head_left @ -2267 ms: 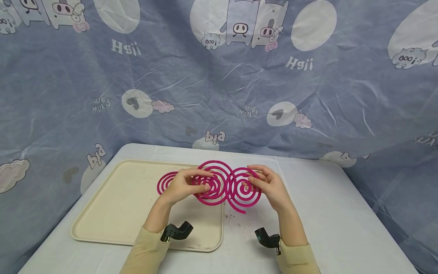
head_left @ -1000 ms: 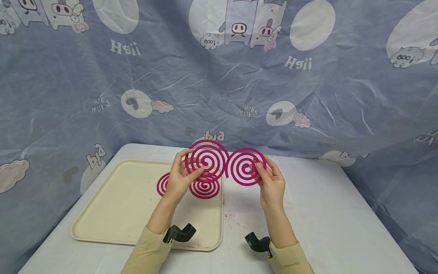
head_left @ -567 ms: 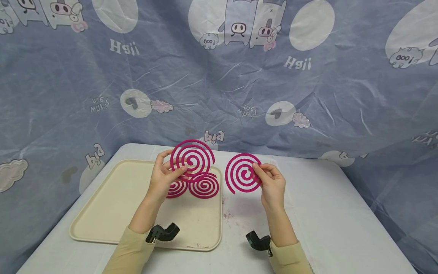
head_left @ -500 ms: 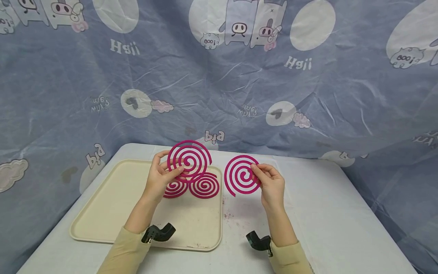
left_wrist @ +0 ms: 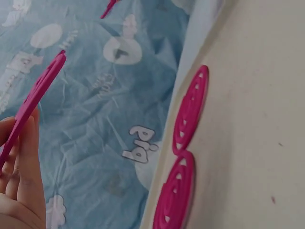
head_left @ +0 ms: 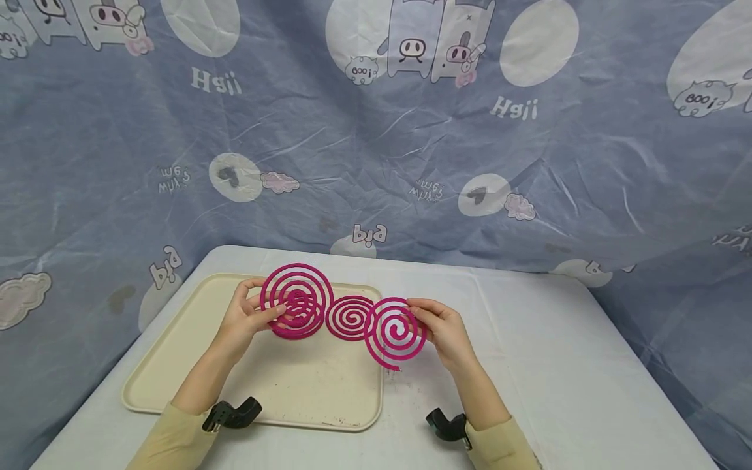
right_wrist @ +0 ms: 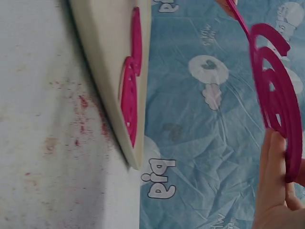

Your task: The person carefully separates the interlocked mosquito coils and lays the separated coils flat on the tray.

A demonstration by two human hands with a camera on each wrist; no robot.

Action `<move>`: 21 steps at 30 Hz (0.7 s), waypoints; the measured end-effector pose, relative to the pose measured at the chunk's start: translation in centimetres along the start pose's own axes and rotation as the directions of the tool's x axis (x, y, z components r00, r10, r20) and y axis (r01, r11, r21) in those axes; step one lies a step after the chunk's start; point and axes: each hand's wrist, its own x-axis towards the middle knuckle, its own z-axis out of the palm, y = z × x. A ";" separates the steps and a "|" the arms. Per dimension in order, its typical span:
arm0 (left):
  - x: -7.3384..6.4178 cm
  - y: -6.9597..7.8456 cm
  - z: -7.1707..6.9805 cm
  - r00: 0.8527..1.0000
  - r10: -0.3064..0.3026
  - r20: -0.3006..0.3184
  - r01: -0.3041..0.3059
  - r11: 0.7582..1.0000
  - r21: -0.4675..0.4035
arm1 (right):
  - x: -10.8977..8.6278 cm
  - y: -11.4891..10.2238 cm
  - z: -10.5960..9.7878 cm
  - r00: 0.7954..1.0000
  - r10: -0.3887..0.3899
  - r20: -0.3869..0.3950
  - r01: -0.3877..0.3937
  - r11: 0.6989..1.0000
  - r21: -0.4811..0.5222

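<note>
My left hand point(head_left: 237, 321) pinches a magenta mosquito coil point(head_left: 298, 265) between thumb and fingers, holding it tilted up over the tray. In the left wrist view this coil point(left_wrist: 38, 93) shows nearly edge-on. A second mosquito coil point(head_left: 397, 339) is pinched in my right hand point(head_left: 444, 331) above the tray's right edge; the right wrist view shows its spiral point(right_wrist: 291, 114) from the side. Between the hands, another coil point(head_left: 351, 320) lies flat on the tray. One more flat coil point(left_wrist: 174, 198) lies beside it, mostly behind the left hand's coil in the head view.
The cream tray point(head_left: 317, 391) sits on the left part of the white-covered table point(head_left: 558, 365). Reddish crumbs point(right_wrist: 82, 102) dot the cloth by the tray's right edge. A blue printed curtain point(head_left: 364, 143) hangs behind and at both sides.
The two held coils, overlapping at first, came up and apart. Since then my left hand has moved left and down with its coil, and my right hand down and slightly left with the other.
</note>
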 end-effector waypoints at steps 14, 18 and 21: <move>-0.5 -3.9 -4.4 0.933 -0.148 0.328 0.167 0.986 -0.029 | 0.0 3.0 0.3 0.836 0.109 0.537 -0.001 0.980 -0.197; -0.5 -4.9 -5.6 0.893 -0.170 0.417 0.190 0.982 -0.006 | 0.2 3.9 0.5 0.792 0.072 0.606 0.097 0.965 -0.242; -0.5 -5.4 -6.5 0.866 -0.218 0.450 0.232 0.972 0.024 | 0.4 4.3 0.6 0.764 0.043 0.643 0.158 0.954 -0.253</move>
